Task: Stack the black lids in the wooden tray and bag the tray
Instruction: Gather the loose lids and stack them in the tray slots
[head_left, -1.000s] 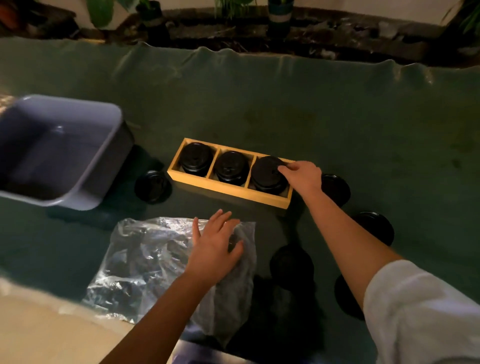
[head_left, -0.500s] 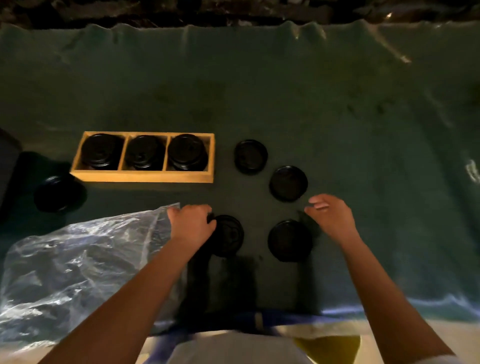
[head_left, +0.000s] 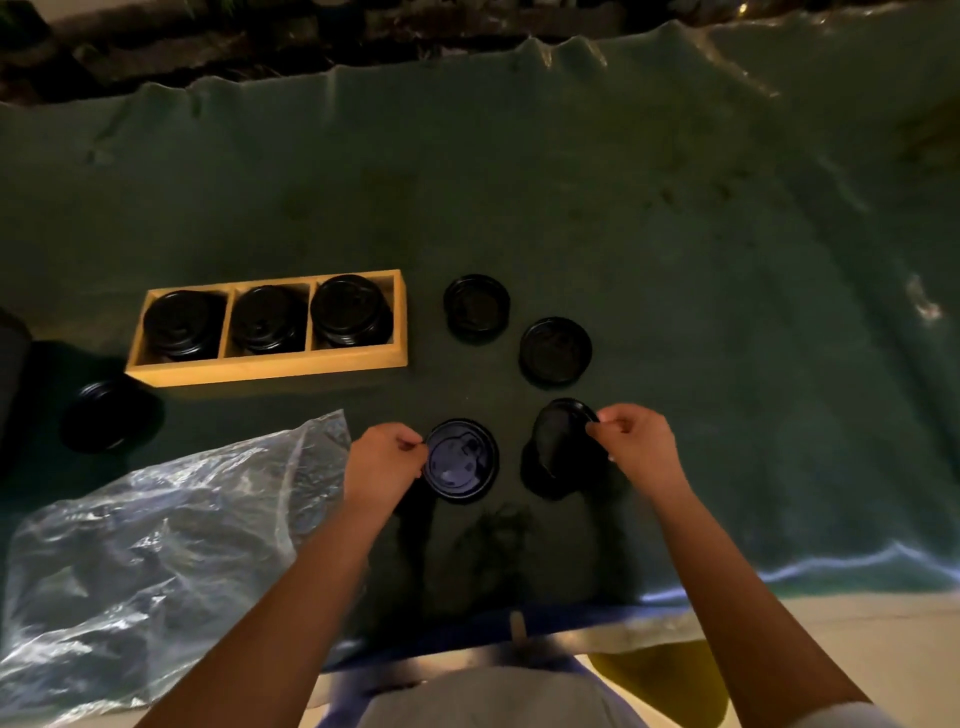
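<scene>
A wooden tray (head_left: 270, 366) with three compartments lies left of centre, each compartment holding a stack of black lids (head_left: 350, 310). My left hand (head_left: 384, 462) pinches the left rim of a black lid (head_left: 461, 462) that lies near me. My right hand (head_left: 636, 447) grips the right rim of another black lid (head_left: 558, 441), which is tilted up off a dark stack beneath it. Two more piles of black lids (head_left: 477, 307) (head_left: 555, 352) rest farther back on the cloth. One more black lid pile (head_left: 111, 415) sits left of the tray.
A crumpled clear plastic bag (head_left: 150, 551) lies at the near left, beside my left forearm. A green cloth (head_left: 675, 234) covers the table, its near edge close to my body. A dark bin corner (head_left: 10, 364) shows at the far left edge.
Both hands have closed on lids: the left now pinches the near lid's rim, and the right moved left and tipped its lid up. The view shifted slightly nearer.
</scene>
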